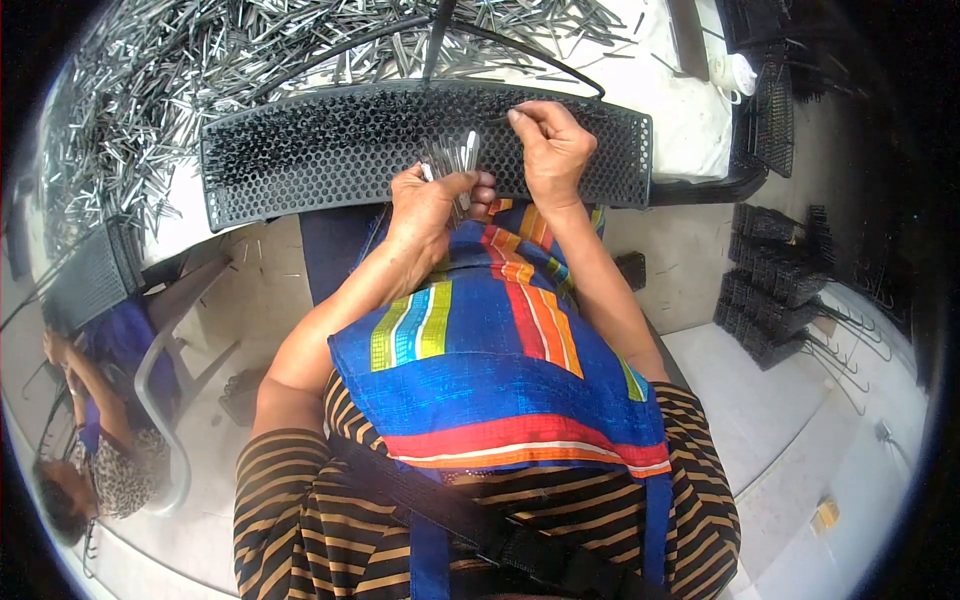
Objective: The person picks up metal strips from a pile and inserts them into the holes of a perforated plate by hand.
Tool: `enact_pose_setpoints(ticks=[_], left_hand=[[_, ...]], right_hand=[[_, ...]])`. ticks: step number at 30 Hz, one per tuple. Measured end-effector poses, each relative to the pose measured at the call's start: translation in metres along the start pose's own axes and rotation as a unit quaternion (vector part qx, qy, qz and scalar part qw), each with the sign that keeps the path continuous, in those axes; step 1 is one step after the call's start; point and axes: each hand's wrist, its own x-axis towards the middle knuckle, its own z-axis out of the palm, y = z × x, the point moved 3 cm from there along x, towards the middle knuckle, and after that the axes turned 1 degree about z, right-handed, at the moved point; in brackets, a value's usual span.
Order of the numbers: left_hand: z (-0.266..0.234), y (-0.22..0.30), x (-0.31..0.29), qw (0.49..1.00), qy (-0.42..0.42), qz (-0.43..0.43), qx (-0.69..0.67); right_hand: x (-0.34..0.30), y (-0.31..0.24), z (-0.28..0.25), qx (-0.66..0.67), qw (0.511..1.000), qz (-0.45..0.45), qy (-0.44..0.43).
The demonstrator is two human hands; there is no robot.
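Observation:
Before me lies a long, slightly curved black rack (370, 182) full of round holes, with thin dark pieces standing in many of its holes, most densely along the far side and at the left. My left hand (425, 208) is closed around a bundle of slim silvery and clear sticks (462, 160), upright over the rack's near edge. Above the right half of the rack, my right hand (555, 150) is closed in a pinch, thumb against forefinger. What sits between those fingertips, if anything, is too small to make out.
A big heap of loose silvery and dark sticks (180, 90) covers the white table's far left. A black hooked handle (437, 45) rises behind the rack. Stacked black racks (770, 285) with wire hooks stand at right. Another person (100, 430) sits at left by a white chair (165, 410).

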Motion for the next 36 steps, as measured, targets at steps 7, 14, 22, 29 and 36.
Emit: enact_pose_setpoints(ticks=[7, 14, 22, 29, 36], left_hand=[[-0.001, -0.001, 0.004, 0.999, -0.015, -0.032, -0.023], [0.001, -0.002, 0.001, 0.999, -0.024, -0.033, -0.009], [0.002, -0.005, 0.001, 0.997, -0.033, -0.063, 0.009], [0.003, -0.004, 0.001, 0.996, -0.061, -0.025, 0.059], [-0.003, -0.009, 0.001, 0.997, -0.040, -0.044, 0.050]], right_hand=[[-0.011, -0.018, 0.009, -0.258, 0.949, -0.159, -0.088], [-0.024, -0.014, 0.005, 0.069, 0.961, 0.189, -0.189], [-0.024, 0.005, 0.002, 0.260, 0.892, 0.344, -0.138], [-0.021, 0.007, -0.002, 0.241, 0.883, 0.342, -0.211], [-0.004, 0.006, -0.014, 0.223, 0.963, 0.153, 0.001]])
